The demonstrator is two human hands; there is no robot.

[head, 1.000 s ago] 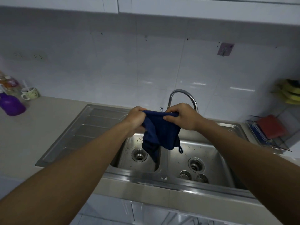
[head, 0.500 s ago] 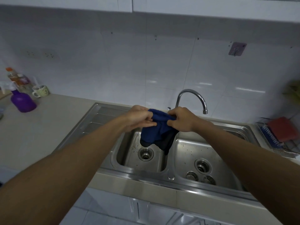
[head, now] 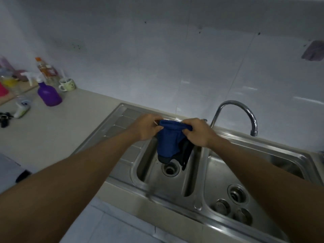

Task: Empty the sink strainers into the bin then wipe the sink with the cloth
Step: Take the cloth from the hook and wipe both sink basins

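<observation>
The desk (head: 52,137) carries a double-bowl steel sink (head: 199,174) with a drainboard on its left side. A curved tap (head: 236,106) stands behind the bowls. The blue cloth (head: 169,142) hangs above the left bowl, with its lower edge just over the drain. The left hand (head: 147,128) and right hand (head: 198,132) each grip the cloth's top edge with curled fingers. Two round strainers (head: 222,206) lie in the right bowl, beside its drain.
</observation>
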